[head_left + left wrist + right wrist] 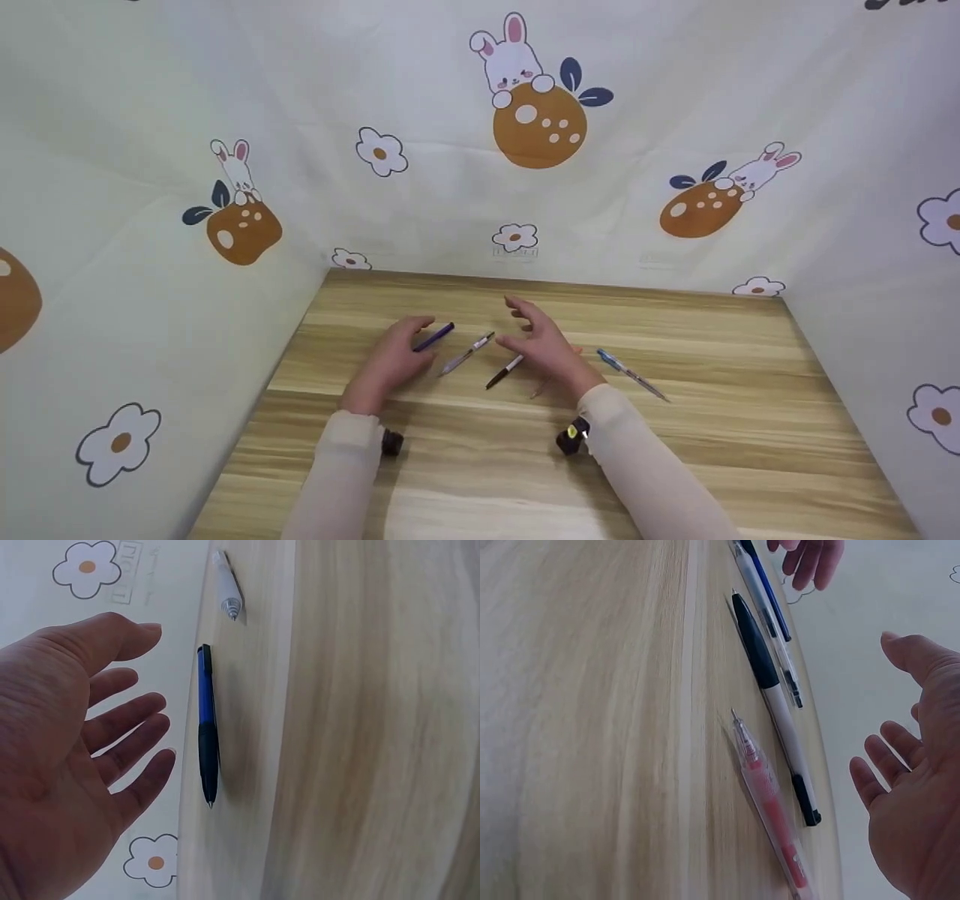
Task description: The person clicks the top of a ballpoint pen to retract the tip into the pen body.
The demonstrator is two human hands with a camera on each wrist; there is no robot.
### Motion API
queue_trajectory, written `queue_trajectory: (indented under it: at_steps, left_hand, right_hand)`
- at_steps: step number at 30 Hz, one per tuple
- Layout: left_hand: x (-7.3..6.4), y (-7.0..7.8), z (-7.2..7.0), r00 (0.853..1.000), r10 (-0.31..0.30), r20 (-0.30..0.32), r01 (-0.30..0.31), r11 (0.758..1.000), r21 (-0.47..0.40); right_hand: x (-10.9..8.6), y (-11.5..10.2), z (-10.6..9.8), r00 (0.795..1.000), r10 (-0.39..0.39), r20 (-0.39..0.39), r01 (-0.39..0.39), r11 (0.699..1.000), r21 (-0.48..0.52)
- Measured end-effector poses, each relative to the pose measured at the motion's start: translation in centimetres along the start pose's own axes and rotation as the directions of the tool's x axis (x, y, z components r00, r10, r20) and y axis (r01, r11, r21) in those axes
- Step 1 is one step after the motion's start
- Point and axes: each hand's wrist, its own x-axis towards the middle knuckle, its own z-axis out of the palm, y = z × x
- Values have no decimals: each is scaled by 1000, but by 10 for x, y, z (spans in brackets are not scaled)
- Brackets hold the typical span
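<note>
Blue pen (435, 337) lies on the worktop (480, 480), long axis slanting away and rightward. Left hand (394, 358), just left of the blue pen, is nearer than the right hand (546, 343), well right of it. Both hands are spread, gripping nothing. Clear pen (466, 354) lies close right of the blue pen; free room extends on the blue pen's near side, the worktop's back edge beyond.

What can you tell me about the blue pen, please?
The blue pen has a blue barrel, a black clip and a black grip, all plastic-looking, with its silvery writing point out. It lies flat on the wood-grain table, close to the left hand, which does not appear to touch it.
</note>
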Motion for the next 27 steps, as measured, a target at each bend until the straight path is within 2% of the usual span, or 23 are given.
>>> queue_trajectory:
  at_steps: [7, 15, 27]
  left_hand:
    - [-4, -3, -3, 1000, -3, -8, 3, 1000, 11]
    - [-5, -8, -6, 1000, -15, 13, 15, 1000, 7]
    - [-11, -12, -11, 1000, -21, 11, 21, 999, 26]
  right_hand:
    - [2, -4, 5, 1000, 23, 19, -23, 1000, 11]
    - [6, -5, 10, 999, 15, 38, -17, 999, 36]
    - [9, -11, 19, 999, 22, 45, -23, 999, 33]
